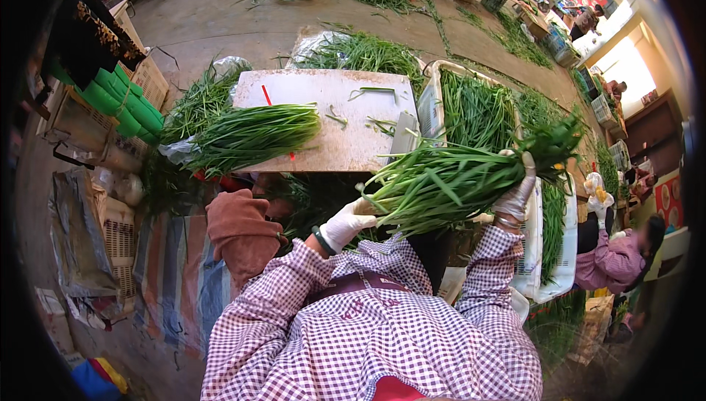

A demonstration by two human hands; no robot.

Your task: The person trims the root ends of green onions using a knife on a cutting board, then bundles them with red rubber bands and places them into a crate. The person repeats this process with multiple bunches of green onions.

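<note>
A thick bunch of garlic chives (441, 186) hangs in front of my body, held between both gloved hands. My left hand (346, 223) closes on the pale stem ends. Around the leafy part at the right, my right hand (517, 189) is wrapped, with the leaf tips sticking out beyond it. Another bunch of chives (259, 133) lies on the left half of the white board (353, 153), over a red strip that shows at both sides. A flat metal blade (405, 135) rests at the board's right edge, partly covered by the held leaves. Stem scraps (380, 92) are scattered on the board.
White plastic crates (433, 100) full of chives stand right of the board. Loose chives (364, 53) are heaped behind it. At the left are a green bundle (121, 103) and a striped woven sheet (182, 274). A person in a pink checked sleeve (612, 263) sits at the right.
</note>
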